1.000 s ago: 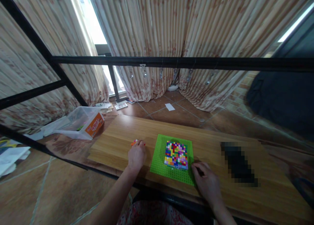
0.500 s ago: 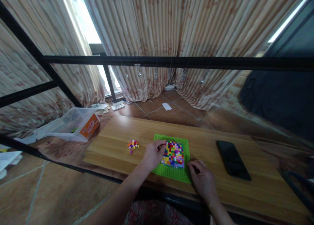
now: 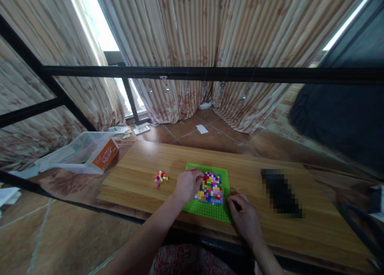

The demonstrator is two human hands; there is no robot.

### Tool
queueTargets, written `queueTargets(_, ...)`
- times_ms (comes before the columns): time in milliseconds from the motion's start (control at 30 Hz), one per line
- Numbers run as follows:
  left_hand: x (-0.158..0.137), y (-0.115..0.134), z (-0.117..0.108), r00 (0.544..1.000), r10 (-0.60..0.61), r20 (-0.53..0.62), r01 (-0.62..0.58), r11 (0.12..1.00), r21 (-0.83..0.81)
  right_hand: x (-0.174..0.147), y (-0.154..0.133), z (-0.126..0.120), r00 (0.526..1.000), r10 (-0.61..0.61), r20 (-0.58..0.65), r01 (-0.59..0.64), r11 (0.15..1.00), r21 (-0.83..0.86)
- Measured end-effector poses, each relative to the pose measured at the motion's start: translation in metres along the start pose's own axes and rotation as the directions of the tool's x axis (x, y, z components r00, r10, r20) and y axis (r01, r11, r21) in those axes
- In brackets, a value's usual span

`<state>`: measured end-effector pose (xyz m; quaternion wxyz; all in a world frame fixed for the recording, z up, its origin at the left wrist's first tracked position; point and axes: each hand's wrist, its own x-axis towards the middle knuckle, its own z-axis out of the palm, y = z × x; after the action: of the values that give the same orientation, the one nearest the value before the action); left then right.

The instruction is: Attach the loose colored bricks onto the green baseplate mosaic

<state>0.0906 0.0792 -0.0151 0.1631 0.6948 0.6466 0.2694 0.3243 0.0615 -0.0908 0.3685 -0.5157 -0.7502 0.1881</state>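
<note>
Grip, head view: left hand (image 3: 187, 185), thumb and fingertips drawn together in a pinch at the upper left of the block panel; whether a block sits between them cannot be told. Right hand (image 3: 244, 213), fingers loosely curled, fingertips at the right edge of the green board; its inside is hidden, so a hold cannot be told either. One block panel (image 3: 213, 191), squarish, many-coloured (yellow, red, purple, white, green and more), lying on the board, its left side partly behind the left hand. One green board (image 3: 205, 210), studded, flat on the table. One pile of small loose blocks (image 3: 161, 175), left of the board, a purple one at its near side. One wooden table (image 3: 138, 161). One dark oblong object (image 3: 282, 193), pixelated, right of the right hand. One clear box (image 3: 81, 169), orange label, beyond the table's left end.
</note>
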Motion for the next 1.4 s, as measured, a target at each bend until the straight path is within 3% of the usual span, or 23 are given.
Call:
queueTargets(433,0.007,0.007,0.002,0.999,-0.037,-0.007,0.037,0.994,0.103,0.000,-0.001,0.000,1.000,0.007,-0.003,-0.007,1.000,0.020)
queueTargets(833,-0.002,0.001,0.009,0.997,0.016,-0.078,-0.018,1.000,-0.018,0.000,0.001,0.000,1.000,-0.005,-0.014,0.005,1.000,0.001)
queueTargets(967,-0.004,-0.003,0.011,0.985,0.010,-0.173,-0.026,0.996,-0.089,-0.001,0.001,0.000,1.000,0.003,-0.002,-0.003,1.000,0.008)
queueTargets(1100,0.002,-0.011,0.016,0.945,-0.127,-0.302,0.072,0.979,-0.189,-0.001,0.000,0.000,1.000,0.010,-0.008,-0.010,1.000,0.007)
queueTargets(1233,0.012,-0.019,0.028,0.953,-0.234,-0.195,0.156,0.926,-0.344,-0.001,-0.001,0.000,1.000,0.004,-0.007,-0.004,1.000,0.006)
queueTargets(1400,0.014,-0.020,0.039,0.965,-0.250,-0.082,0.190,0.878,-0.439,0.000,0.000,-0.001,1.000,0.013,-0.007,-0.013,1.000,0.006)
